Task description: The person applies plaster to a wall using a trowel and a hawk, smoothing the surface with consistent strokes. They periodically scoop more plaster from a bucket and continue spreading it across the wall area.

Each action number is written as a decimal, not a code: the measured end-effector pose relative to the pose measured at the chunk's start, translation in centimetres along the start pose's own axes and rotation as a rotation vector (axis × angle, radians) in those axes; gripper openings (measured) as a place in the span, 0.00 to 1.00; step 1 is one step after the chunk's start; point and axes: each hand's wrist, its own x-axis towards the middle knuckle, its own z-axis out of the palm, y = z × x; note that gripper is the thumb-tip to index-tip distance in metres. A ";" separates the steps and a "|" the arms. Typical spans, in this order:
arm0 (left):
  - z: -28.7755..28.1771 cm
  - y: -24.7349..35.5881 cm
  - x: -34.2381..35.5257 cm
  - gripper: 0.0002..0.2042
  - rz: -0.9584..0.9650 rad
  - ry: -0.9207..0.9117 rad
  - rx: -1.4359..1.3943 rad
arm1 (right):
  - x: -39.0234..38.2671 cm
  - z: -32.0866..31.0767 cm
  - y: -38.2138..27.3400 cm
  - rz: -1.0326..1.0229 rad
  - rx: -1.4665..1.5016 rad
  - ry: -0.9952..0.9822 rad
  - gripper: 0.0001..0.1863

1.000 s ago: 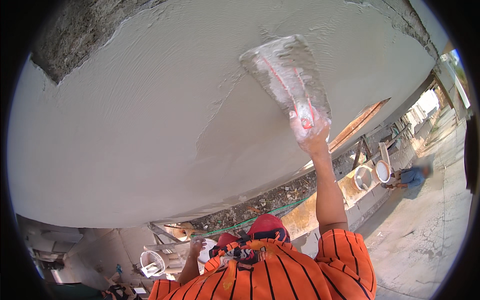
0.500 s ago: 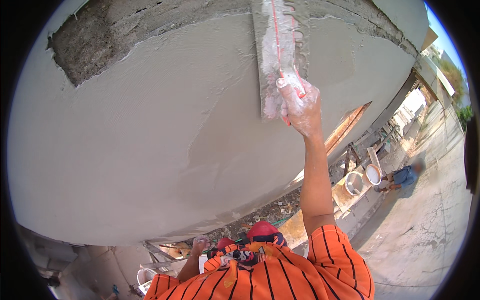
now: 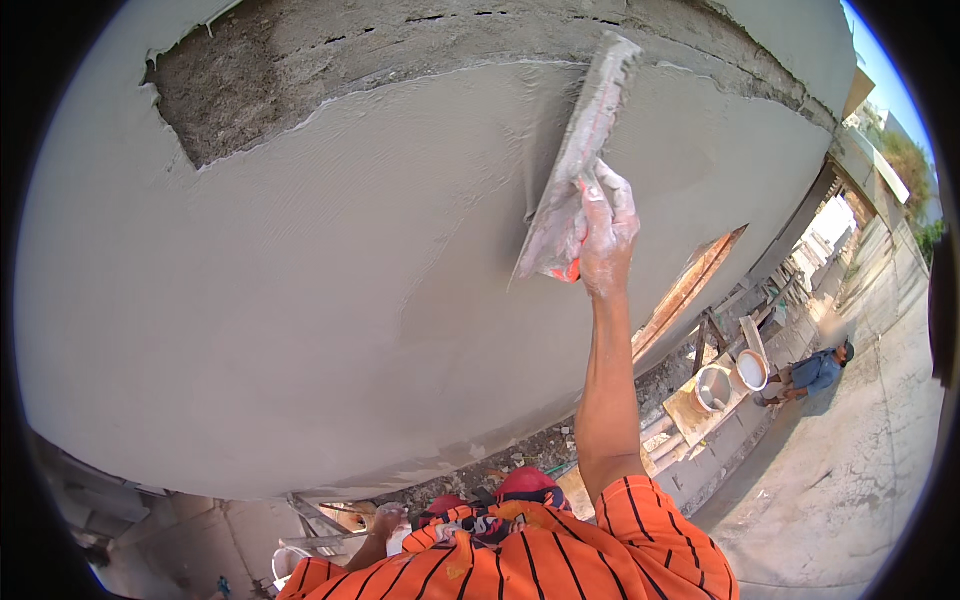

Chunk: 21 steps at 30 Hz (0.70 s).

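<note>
My right hand [image 3: 608, 238] is raised at arm's length, fingers wrapped round the handle of a long plastering trowel [image 3: 585, 165]. Wet plaster smears both the hand and the trowel. The blade is tilted, seen partly edge-on, and casts a shadow on the grey plastered wall [image 3: 300, 290]; whether an edge touches the wall I cannot tell. Its upper end reaches a rough strip [image 3: 470, 40] of bare wall above the smooth plaster. Low down beside my body is my left hand [image 3: 388, 520], its fingers too small and unclear to make out.
A rough, unplastered patch [image 3: 220, 95] lies at upper left. Right of my arm is a long wood-coloured gap [image 3: 690, 290] in the wall. Below, two buckets [image 3: 713, 388] stand on a plank platform [image 3: 690, 418]. Another person [image 3: 818, 372] stands on the paved ground [image 3: 840, 480] at right.
The trowel has turned from lying nearly flat-on to a tilted, more edge-on pose, its top leaning right. My right hand has come slightly lower. My left hand has dropped a little.
</note>
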 end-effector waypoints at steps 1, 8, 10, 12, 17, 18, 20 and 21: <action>-0.5 0.2 0.2 0.09 -0.073 0.049 0.020 | -1.7 3.2 -0.2 -0.069 -0.085 -0.096 0.21; -0.5 1.3 2.0 0.06 -0.009 -0.025 -0.041 | -18.0 14.0 7.2 -0.381 -0.892 -0.543 0.28; 0.9 2.2 3.2 0.06 -0.047 -0.022 0.015 | -18.3 12.0 8.9 -0.512 -0.950 -0.460 0.27; 1.8 2.5 2.9 0.06 -0.025 -0.024 0.038 | -16.6 9.2 8.3 -0.673 -0.824 -0.310 0.25; 2.3 1.6 -1.5 0.07 0.054 -0.018 0.095 | -0.2 2.9 -1.0 -0.591 -0.790 0.133 0.24; 1.7 1.0 -1.6 0.08 0.029 0.002 0.094 | 2.6 1.5 -1.1 -0.498 -0.756 0.257 0.24; 1.9 0.2 -0.8 0.08 -0.020 -0.003 0.097 | 7.1 -3.8 -1.1 -0.432 -0.692 0.450 0.24; 1.9 -0.4 -1.0 0.08 -0.063 -0.010 -0.026 | 8.1 -5.9 -0.8 -0.298 -0.756 0.521 0.23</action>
